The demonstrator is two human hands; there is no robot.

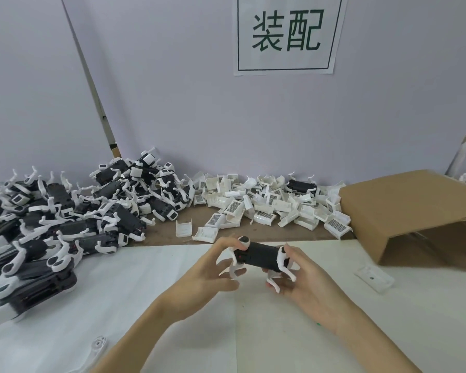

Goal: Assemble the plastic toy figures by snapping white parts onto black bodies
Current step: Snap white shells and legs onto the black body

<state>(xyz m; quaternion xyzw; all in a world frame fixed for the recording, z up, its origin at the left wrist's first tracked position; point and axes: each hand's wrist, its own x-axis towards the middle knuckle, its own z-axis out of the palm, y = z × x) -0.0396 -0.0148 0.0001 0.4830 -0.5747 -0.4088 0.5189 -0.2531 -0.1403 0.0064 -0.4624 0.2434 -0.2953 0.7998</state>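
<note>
A black toy body (pixel 260 255) with white legs fitted at both ends is held above the white table sheet in the middle of the view. My left hand (pixel 213 273) grips its left end, thumb on top by a black-and-white joint. My right hand (pixel 301 278) holds its right end, fingers curled around the white legs. A heap of black bodies with white legs (pixel 73 211) lies at the left. A pile of loose white shell parts (pixel 267 205) lies along the back wall.
An open cardboard box (pixel 404 211) lies on its side at the right. A flat white part (pixel 374 275) sits near it, and another white piece (pixel 97 345) lies at the front left. A sign (pixel 287 33) hangs on the wall.
</note>
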